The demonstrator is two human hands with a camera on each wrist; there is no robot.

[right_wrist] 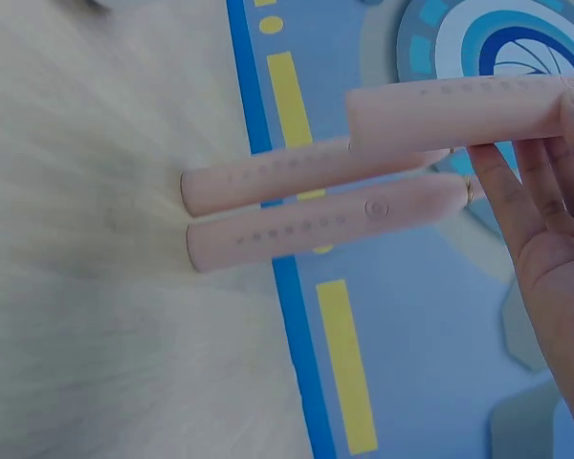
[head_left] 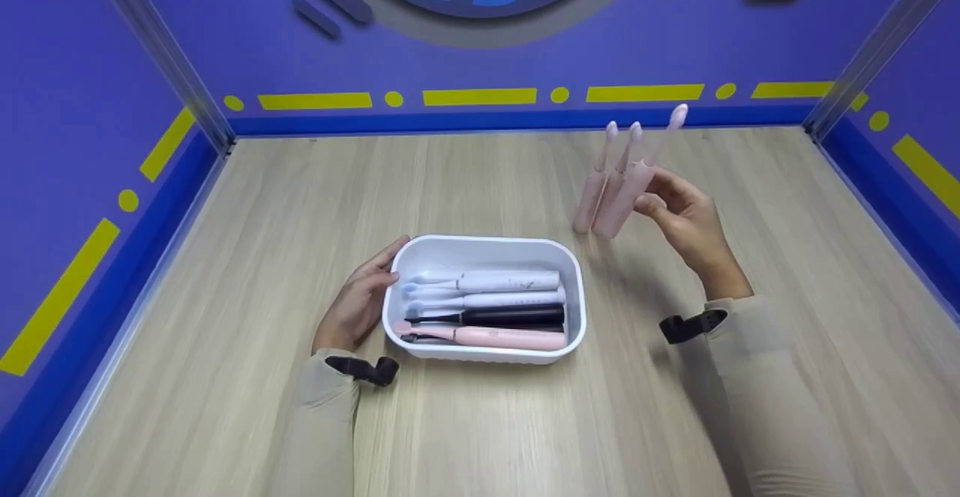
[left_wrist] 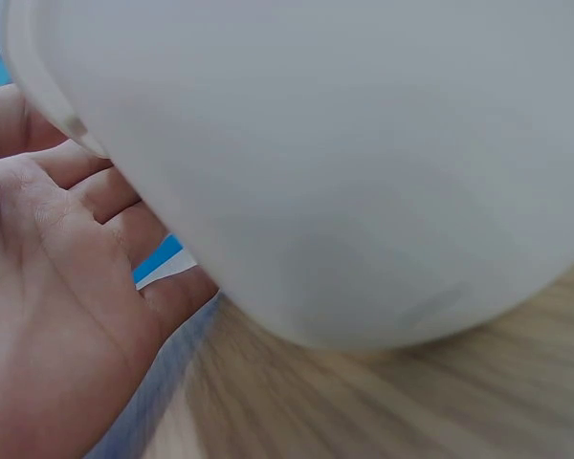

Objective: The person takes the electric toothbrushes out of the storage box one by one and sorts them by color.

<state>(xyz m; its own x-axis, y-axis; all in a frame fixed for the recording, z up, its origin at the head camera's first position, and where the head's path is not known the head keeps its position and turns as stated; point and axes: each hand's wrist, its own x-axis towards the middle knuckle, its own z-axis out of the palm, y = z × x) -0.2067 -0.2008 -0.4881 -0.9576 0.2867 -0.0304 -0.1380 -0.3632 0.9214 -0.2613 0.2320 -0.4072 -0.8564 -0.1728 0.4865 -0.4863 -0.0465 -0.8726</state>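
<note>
Our left hand [head_left: 356, 302] rests relaxed against the white bin [head_left: 487, 239]; our right hand [head_left: 694, 227] pinches 1 tilted pink electric toothbrush [head_left: 628, 198]. Knocking the 2 upright toothbrushes [head_left: 589, 200] beside it could topple them onto the worktop [head_left: 795, 219].

Right of centre, in the upper half of the head view, a slim pink toothbrush [head_left: 628, 198], pinched by its handle in the right hand [head_left: 691, 221], head up and leaning right, with two matching toothbrushes [head_left: 589, 203] standing just to its left. Below centre, a white rounded box [head_left: 476, 356], touched at its left end by the left hand [head_left: 355, 303] and holding toothbrushes laid side by side, heads leftward: white toothbrushes [head_left: 510, 281] farthest back, then a black toothbrush [head_left: 512, 315], then a brighter pink toothbrush [head_left: 510, 338].
</note>
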